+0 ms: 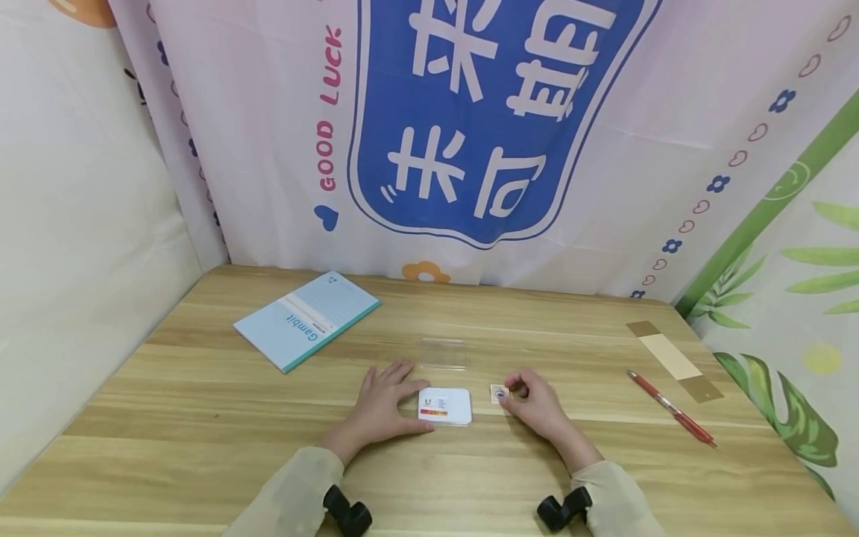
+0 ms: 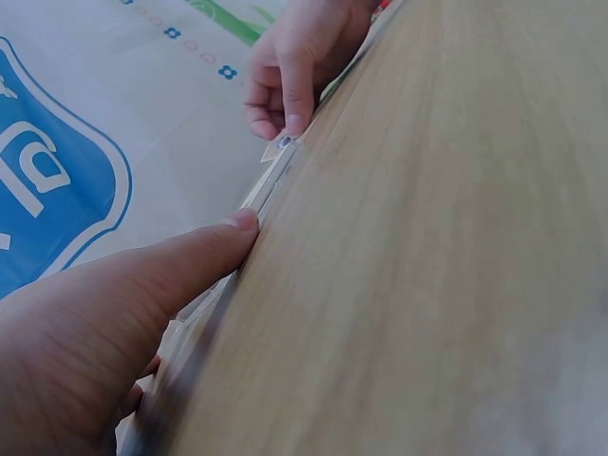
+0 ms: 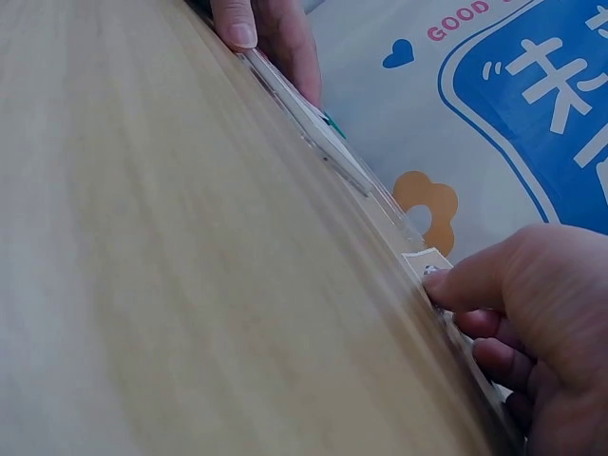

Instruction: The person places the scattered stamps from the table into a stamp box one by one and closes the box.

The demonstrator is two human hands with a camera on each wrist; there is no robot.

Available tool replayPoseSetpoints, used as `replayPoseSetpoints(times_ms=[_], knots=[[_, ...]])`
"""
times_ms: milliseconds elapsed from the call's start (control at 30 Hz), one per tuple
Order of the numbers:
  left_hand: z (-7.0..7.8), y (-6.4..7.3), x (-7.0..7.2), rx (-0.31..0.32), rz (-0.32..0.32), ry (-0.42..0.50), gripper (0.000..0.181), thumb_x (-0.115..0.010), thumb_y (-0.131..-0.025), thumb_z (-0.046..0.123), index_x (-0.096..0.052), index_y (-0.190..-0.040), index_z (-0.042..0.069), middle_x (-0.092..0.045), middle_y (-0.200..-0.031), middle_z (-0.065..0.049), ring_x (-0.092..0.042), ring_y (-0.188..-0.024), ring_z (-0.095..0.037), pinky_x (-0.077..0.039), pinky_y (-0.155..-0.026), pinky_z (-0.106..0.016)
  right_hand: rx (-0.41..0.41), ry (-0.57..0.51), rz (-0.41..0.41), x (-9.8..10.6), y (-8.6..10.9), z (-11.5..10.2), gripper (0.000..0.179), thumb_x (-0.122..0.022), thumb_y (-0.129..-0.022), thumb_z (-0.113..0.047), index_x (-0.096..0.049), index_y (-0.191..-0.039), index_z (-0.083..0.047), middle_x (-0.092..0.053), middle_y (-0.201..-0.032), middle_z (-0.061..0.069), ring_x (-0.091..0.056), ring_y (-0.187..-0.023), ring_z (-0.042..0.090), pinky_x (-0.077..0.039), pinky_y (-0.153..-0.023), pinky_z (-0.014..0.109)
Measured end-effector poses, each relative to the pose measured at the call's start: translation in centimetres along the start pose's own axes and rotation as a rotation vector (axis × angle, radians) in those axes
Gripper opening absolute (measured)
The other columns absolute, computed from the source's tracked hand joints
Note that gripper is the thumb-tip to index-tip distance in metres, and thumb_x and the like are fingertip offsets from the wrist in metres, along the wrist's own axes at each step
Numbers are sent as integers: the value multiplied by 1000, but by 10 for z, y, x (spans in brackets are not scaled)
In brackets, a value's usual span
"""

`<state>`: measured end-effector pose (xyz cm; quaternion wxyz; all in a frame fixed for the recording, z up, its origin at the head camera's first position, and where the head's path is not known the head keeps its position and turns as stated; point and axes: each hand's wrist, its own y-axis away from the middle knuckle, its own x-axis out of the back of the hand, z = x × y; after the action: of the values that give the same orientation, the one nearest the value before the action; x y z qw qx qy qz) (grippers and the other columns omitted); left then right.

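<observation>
Clear lid [image 1: 443, 353] looks off, my left hand [image 1: 385, 406] grips the card box [image 1: 459, 403], right hand [image 1: 537, 403] pinches the stamp [image 1: 496, 393], not on the box

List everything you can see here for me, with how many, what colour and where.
Rounded rectangular card: one, white with orange-red print, table's middle
Thin clear plastic rectangle: one, transparent, just beyond the card
Small square printed piece: one, pale with dark print, right of the card
Light-blue rectangular notebook: one, light blue, far left of table
Slim red pen: one, red, right side
Flat rectangular strip: one, cream with brown ends, beyond the pen
Wood-grain table: one, light brown, foreground
Printed fabric backdrop: one, whitish with blue emblem, behind table
Wrist devices: two, black, one per wrist
Sleeves: two, beige, bottom edge
Left hand: one, bare, at card's left end
Right hand: one, bare, pinching the square piece
</observation>
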<state>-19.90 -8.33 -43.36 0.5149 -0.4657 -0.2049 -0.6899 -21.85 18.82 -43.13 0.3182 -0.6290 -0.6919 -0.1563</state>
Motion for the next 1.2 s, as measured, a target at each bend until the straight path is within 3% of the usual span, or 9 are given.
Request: replayPoseSetpoints(times_ms=[200, 467, 733, 1000, 1200], knots=[[-1, 0, -1, 1, -1, 0, 70, -62, -61, 62, -56, -116, 19, -33, -134, -12, -18, -125, -29, -1, -96, -55, 13, -91, -3, 0, 0, 0, 18, -65, -69, 5, -54, -81, -3, -50, -67, 1, -46, -60, 14, -39, -53, 22], [0, -1, -1, -5, -6, -5, 70, -62, -61, 62, -56, -116, 19, -33, -134, -12, -18, -125, -29, -2, -95, -55, 44, -114, -1, 1, 1, 1, 20, -65, -71, 6, -63, -89, -4, -51, -66, 1, -46, -57, 13, -39, -51, 22], [0, 0, 0, -6, 4, -3, 70, -62, -62, 62, -56, -116, 19, -32, -134, -12, -18, -125, -29, -1, -96, -54, -25, -121, -4, -1, -4, -2, 19, -67, -72, -2, -65, -91, -2, -55, -68, 0, -48, -60, 13, -40, -52, 22], [1, 2, 3, 3, 3, 4, 68, -64, -62, 60, -56, -115, 19, -33, -133, -12, -19, -125, -30, -1, -95, -55, -56, -360, -51, -11, -3, -32, 21, -63, -74, 4, -61, -94, 6, -57, -67, 10, -45, -52, 12, -35, -43, 18], [0, 1, 2, -5, -3, 0, 69, -62, -62, 62, -56, -116, 19, -33, -134, -12, -19, -125, -30, -1, -95, -55, 8, -318, -52, -21, 6, -61, 14, -60, -73, 10, -61, -87, 10, -57, -66, 15, -47, -56, 15, -37, -50, 18]])
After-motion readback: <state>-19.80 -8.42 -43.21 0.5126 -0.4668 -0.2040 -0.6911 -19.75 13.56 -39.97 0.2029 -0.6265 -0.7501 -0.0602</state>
